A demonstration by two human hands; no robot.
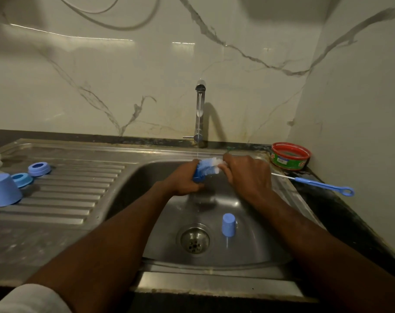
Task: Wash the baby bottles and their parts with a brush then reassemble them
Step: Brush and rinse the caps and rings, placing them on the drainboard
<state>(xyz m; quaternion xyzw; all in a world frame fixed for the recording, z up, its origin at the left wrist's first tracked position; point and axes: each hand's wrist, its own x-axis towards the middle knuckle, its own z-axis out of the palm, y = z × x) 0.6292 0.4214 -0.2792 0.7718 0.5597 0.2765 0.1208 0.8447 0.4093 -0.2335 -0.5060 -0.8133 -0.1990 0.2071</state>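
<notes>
Over the sink basin [248, 233], under a thin stream from the tap [200, 114], my left hand [183, 179] grips the blue end of a bottle brush [209, 167]. My right hand [246, 175] is curled round the white-and-blue bristle end. A blue cap [228, 224] stands upside down in the basin beside the drain [194, 240]. On the drainboard at the left sit a larger blue cap [4, 189] and two blue collar rings [39, 168], [22, 179]. No bottle body is clearly in view.
A thin blue nipple brush [316, 184] lies on the dark counter right of the sink. Behind it stands a red and green soap tub [291, 155]. The marble wall closes the back and right side. The ridged drainboard [67, 199] stretches left.
</notes>
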